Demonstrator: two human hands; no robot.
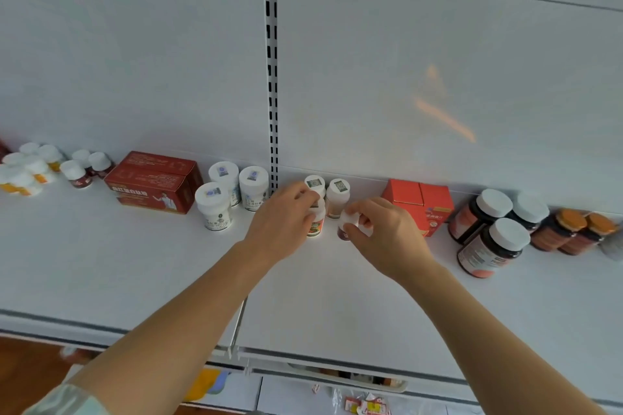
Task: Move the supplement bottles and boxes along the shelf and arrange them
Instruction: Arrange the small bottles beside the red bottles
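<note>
Two hands worked mid-shelf (337, 296), approx. at the slotted upright (271, 77). Left hand (285, 222) gripped a small white-capped bottle (317, 224) from above; bottle stood upright, just in front of two more w/ code stickers (327, 187). Right hand (381, 229) pinched a dark-red bottle (347, 222) by its cap, tilted, beside the left's. Orange box (418, 202) sat just right of that hand; white jars (232, 192) were nearer the left.
</note>
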